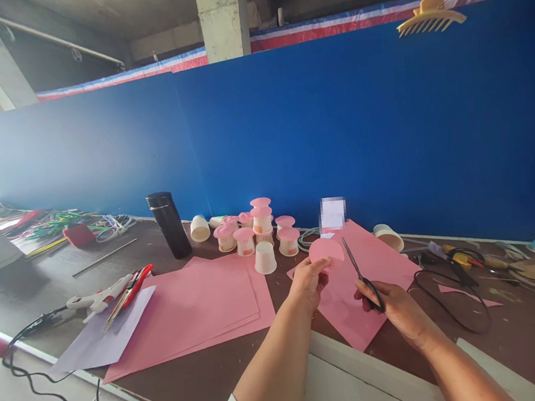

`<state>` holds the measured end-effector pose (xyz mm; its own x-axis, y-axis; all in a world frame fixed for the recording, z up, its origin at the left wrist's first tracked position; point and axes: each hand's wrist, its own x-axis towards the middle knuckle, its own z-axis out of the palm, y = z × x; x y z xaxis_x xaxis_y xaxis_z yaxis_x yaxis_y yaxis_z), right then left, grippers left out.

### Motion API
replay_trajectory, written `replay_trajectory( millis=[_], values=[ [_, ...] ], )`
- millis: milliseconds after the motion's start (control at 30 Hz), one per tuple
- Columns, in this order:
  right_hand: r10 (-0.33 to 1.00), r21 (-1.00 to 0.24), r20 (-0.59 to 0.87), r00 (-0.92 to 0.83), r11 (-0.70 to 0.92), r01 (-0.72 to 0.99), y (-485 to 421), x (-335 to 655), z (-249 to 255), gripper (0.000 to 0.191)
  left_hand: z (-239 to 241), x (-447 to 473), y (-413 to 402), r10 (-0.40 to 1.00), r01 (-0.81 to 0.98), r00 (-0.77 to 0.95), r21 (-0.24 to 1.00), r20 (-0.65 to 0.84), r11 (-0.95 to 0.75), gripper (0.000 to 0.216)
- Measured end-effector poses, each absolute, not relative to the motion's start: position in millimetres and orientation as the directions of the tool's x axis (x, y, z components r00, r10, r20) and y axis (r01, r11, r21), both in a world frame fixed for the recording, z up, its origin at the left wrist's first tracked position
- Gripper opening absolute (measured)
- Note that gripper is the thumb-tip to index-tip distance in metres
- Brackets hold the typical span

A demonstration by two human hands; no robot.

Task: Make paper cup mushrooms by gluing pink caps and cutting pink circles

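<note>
Pinched in my left hand (pixel 307 284) is a round pink paper disc (pixel 324 251), raised above the table. My right hand (pixel 389 305) grips black-handled scissors (pixel 353 258) by the loops, blades pointing up and a little left. The blade tips are close to the disc's right edge; whether they touch it I cannot tell. Beneath both hands lies a pink paper sheet (pixel 355 317). A plain white paper cup (pixel 265 258) stands upside down left of my left hand. Behind it, several upturned cups (pixel 289 243) carry pink discs on top, some of them stacked.
Left of my hands lie large pink sheets (pixel 201 298) and a lilac sheet (pixel 106 337) under a red utility knife (pixel 129 292) and a white glue gun (pixel 99 299). A black flask (pixel 170 226) stands behind them. Black cables (pixel 451 297) and tipped cups (pixel 388 238) are on the right.
</note>
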<state>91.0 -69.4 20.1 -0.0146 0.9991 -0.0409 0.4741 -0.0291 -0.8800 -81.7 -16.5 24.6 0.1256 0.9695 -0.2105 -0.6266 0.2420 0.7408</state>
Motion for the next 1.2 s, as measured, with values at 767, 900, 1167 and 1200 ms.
replay_trajectory(
  millis=[767, 900, 1167, 1200],
  values=[
    [0.996, -0.897, -0.065, -0.068, -0.029, 0.441, -74.4, 83.5, 28.1, 0.052, 23.8, -80.3, -16.8, 0.970, -0.632, 0.127, 0.737, -0.208, 0.240, 0.039],
    [0.997, -0.901, -0.047, -0.059, -0.017, 0.434, -74.0, 83.9, 26.7, 0.054, 23.0, -80.1, -16.6, 0.971, -0.627, 0.133, 0.742, -0.199, 0.238, 0.041],
    [0.995, -0.928, -0.051, -0.085, -0.016, 0.371, -73.7, 85.8, 26.8, 0.052, 21.6, -80.3, -17.3, 0.971, -0.622, 0.147, 0.746, -0.188, 0.238, 0.041],
    [0.995, -0.931, -0.052, -0.083, -0.018, 0.365, -73.8, 85.8, 26.8, 0.051, 21.0, -80.5, -17.1, 0.971, -0.621, 0.149, 0.746, -0.187, 0.239, 0.041]
  ],
)
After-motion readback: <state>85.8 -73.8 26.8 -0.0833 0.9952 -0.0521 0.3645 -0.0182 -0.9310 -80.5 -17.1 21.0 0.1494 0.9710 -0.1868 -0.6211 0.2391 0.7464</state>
